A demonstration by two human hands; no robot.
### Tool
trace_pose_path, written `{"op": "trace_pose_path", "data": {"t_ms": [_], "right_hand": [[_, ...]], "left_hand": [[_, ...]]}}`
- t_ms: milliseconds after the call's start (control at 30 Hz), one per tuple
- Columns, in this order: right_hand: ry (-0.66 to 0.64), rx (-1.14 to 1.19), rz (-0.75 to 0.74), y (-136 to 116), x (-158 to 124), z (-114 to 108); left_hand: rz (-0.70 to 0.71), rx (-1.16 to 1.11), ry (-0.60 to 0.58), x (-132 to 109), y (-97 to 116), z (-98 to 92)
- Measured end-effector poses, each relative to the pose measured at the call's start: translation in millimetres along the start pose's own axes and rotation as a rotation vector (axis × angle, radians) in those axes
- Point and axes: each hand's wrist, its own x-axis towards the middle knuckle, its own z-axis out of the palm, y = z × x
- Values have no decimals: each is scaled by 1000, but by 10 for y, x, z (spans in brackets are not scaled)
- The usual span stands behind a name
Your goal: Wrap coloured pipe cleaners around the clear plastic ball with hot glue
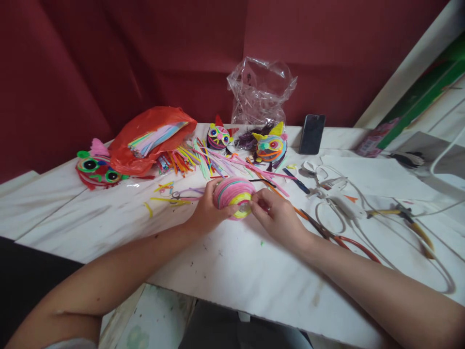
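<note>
A ball wrapped in fuzzy pipe cleaners (232,191), mostly pink with teal and yellow rings, is held just above the tabletop. Around its left side curl the fingers of my left hand (205,208), thumb lying along the near face. Thumb and forefinger of my right hand (278,213) pinch at the right edge, by a dark pink ring; whatever is between them is too small to make out. Inside the rings a small pale, shiny round patch still shows the bare surface. Loose pipe cleaners (227,165) lie just beyond the ball.
Behind stand decorated animal heads (220,138), a red plastic bag (152,121) of pipe cleaners, a clear bag (261,92) and a phone (312,134). To the right lie scissors (334,236), a glue gun (345,206), its cable, and yellow-handled pliers (414,225).
</note>
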Motion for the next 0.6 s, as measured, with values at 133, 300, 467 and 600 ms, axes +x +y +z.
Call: {"op": "trace_pose_path", "data": {"t_ms": [133,300,467,600], "right_hand": [[-12,1,-1,6,-6,4],[-32,-32,-10,47,-19,24],[-1,-99,-127,39,-15,11],[3,-160,-230,30,-28,6]], "left_hand": [[5,14,-21,8,30,-12],[-12,68,-38,3,56,-27],[-30,53,-39,-8,73,0],[-37,46,-23,-1,71,10]]}}
